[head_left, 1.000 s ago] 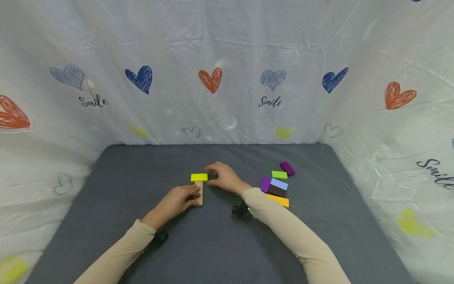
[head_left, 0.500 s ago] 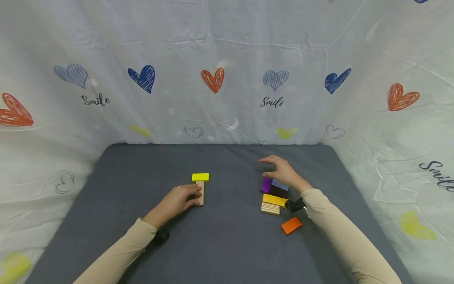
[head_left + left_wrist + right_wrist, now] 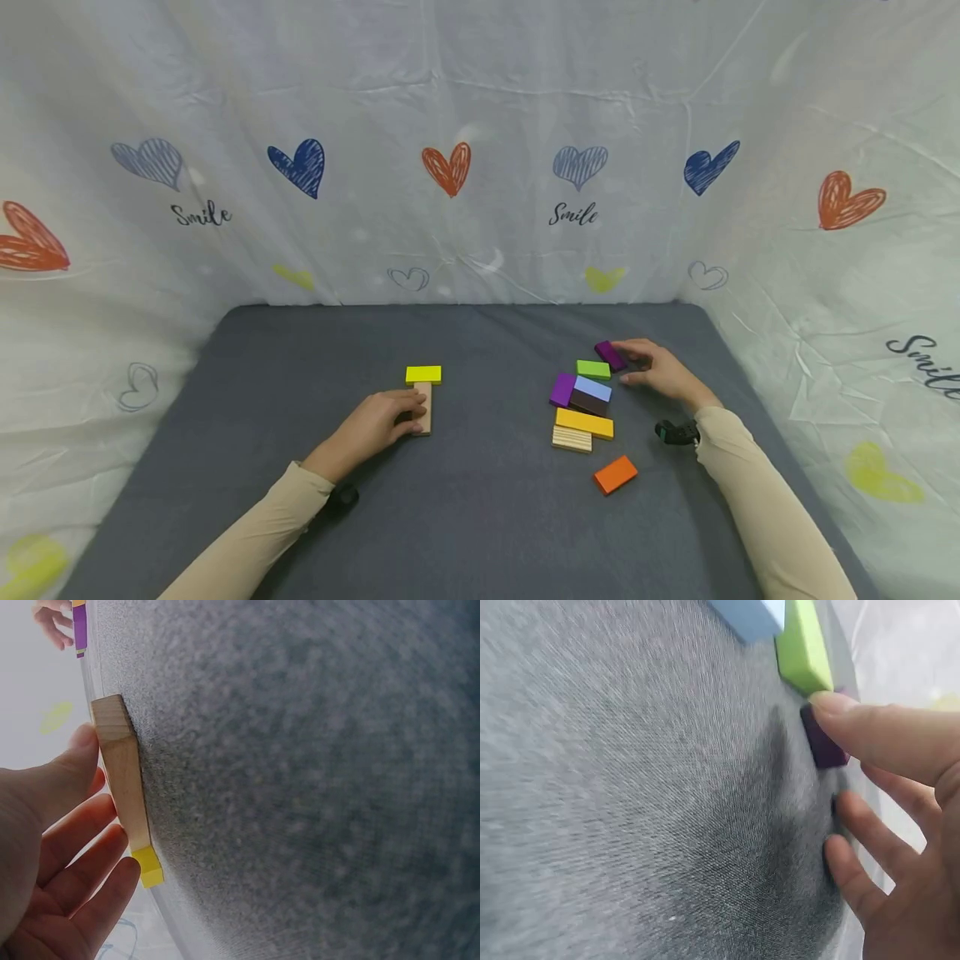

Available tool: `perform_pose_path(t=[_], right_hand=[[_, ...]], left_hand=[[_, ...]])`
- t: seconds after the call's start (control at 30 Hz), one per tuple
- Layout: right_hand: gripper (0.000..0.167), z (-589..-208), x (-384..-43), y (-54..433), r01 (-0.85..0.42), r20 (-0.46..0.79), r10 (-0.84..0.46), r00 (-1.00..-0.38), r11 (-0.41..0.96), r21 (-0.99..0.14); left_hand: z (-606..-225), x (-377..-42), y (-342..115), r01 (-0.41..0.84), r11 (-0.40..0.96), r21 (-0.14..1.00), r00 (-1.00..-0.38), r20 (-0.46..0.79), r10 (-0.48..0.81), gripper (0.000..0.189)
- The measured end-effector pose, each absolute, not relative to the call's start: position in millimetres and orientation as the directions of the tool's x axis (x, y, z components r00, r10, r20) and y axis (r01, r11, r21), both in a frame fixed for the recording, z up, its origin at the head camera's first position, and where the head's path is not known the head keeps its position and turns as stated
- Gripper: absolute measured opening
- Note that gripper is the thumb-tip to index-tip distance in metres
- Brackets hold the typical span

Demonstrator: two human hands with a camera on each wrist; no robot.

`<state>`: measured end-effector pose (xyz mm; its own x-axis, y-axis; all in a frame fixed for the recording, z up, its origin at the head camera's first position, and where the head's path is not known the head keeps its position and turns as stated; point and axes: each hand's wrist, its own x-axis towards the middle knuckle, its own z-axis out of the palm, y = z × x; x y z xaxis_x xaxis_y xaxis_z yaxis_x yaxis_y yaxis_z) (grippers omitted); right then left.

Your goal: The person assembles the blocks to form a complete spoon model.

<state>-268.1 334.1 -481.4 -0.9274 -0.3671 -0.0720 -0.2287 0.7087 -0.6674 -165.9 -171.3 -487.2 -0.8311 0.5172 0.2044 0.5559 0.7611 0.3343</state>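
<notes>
My left hand [image 3: 372, 428] rests its fingers on a plain wooden block [image 3: 128, 780] lying lengthwise on the table; in the left wrist view thumb and fingers lie loosely along one face of it. A yellow block [image 3: 423, 375] sits crosswise at the block's far end, forming a T. On the right, my right hand [image 3: 662, 373] is low over the table with fingers spread and thumb apart. Its index fingertip is right at a dark purple block [image 3: 610, 356]. In the right wrist view the thumb overlaps that block, close to a lime green block [image 3: 804, 652].
Left of and below the right hand lie a violet block [image 3: 562, 390], a light blue block [image 3: 592, 388], a dark brown block [image 3: 588, 403], an amber block [image 3: 584, 422] and several stacked wooden slats [image 3: 572, 439]. An orange block [image 3: 615, 475] lies nearer. A grey cloth [image 3: 480, 517] covers the table.
My right hand has moved from beside the yellow block rightward, across the coloured blocks, to the dark purple one. The left hand has stayed on the wooden block.
</notes>
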Motion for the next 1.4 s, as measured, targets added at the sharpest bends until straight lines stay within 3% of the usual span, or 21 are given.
perform_pose_path(t=[0.2, 0.47, 1.07, 1.4], right_hand=[[0.078, -483.7, -283.4, 337.5, -0.161, -0.179, -0.374, -0.91, 0.717, -0.679], [0.07, -480.9, -296.3, 334.7, -0.151, -0.231, -0.377, -0.897, 0.752, -0.641], [0.066, -479.5, -295.2, 339.4, -0.099, -0.195, -0.293, -0.936, 0.751, -0.652], [0.07, -472.4, -287.2, 336.5, -0.079, -0.17, -0.251, -0.953, 0.747, -0.66]], left_hand=[[-489.0, -166.1, -170.6, 0.558, 0.759, 0.336, -0.83, 0.212, 0.516, 0.026], [-489.1, -167.9, -170.6, 0.556, 0.765, 0.324, -0.831, 0.196, 0.521, 0.027], [-482.7, -179.8, -176.3, 0.644, 0.709, 0.287, -0.765, 0.206, 0.61, 0.019], [-480.5, -191.5, -181.4, 0.665, 0.67, 0.331, -0.74, 0.166, 0.652, 0.012]])
